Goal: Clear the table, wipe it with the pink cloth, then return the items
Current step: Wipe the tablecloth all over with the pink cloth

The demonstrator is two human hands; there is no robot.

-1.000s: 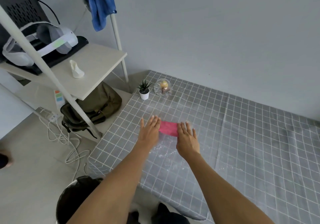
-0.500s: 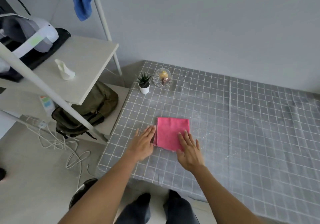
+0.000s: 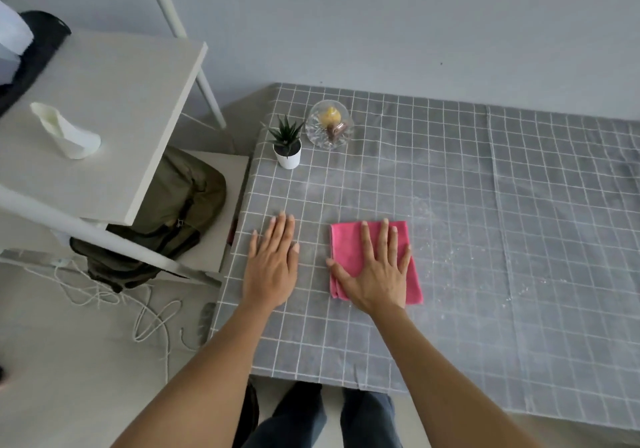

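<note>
A folded pink cloth (image 3: 414,274) lies on the table with the grey checked cover (image 3: 485,239), near its front left. My right hand (image 3: 375,274) lies flat on the cloth, fingers spread, pressing it down. My left hand (image 3: 273,264) rests flat on the bare cover to the left of the cloth, holding nothing. At the table's far left corner stand a small potted plant (image 3: 287,142) in a white pot and a clear glass globe ornament (image 3: 329,125).
A white shelf unit (image 3: 114,118) stands left of the table, with a small white object (image 3: 65,132) on its board. An olive backpack (image 3: 169,212) and loose white cables (image 3: 104,295) lie under it. White specks dot the cover at the right.
The view has shifted nearer over the table. My right hand slid fully onto the pink cloth, and my left hand moved off to the cloth's left, onto the bare cover.
</note>
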